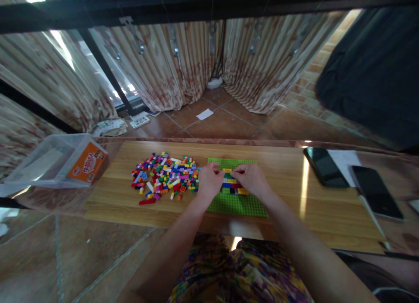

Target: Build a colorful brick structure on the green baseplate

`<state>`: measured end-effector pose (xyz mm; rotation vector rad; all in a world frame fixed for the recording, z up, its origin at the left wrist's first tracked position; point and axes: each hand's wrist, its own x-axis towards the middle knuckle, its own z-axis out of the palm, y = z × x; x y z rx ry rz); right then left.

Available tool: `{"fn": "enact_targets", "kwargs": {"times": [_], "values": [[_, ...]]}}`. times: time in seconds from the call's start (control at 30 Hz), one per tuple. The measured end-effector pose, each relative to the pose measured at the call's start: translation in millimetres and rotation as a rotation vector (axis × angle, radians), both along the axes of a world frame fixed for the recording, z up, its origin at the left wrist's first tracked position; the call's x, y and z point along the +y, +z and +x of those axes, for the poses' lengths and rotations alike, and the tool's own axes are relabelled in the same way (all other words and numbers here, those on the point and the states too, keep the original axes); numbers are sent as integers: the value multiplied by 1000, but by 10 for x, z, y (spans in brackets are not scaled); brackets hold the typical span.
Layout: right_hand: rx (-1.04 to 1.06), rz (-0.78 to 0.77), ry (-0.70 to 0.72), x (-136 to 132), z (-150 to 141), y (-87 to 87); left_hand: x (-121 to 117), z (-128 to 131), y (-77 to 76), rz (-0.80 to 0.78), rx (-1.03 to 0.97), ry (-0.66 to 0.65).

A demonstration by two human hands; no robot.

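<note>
My left hand (210,179) and my right hand (251,177) meet over a green studded baseplate (234,206). Rows of coloured toy building bricks (229,185), in blue, red, yellow, white and green, are set on its middle. The fingers of my left hand are curled together at the left side of these rows. From the right, my right hand's thumb and forefinger are pinched close to the bricks. Whatever lies between the fingertips of either hand is too small to make out. A yellow brick (226,170) shows between the two hands.
A heap of loose bricks (170,174) lies left of the baseplate on the wooden board (118,207). A clear plastic box (49,180) with an orange label stands farther left. To the right lie two dark phones (325,167) and white paper (343,163).
</note>
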<state>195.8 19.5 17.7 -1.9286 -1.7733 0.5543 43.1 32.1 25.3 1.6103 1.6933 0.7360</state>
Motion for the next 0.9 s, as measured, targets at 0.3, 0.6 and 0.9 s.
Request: {"fn": "enact_targets", "kwargs": {"times": [0.3,0.6,0.9], "values": [[-95,-30,-2,43,-39,76,96,-8,29,-64,79,-38],[-95,-24,33,-6,17,111,66,-2,77,-44,113,-42],[-135,-159,-21,0,-61,182,113,4,5,-70,61,-17]]}}
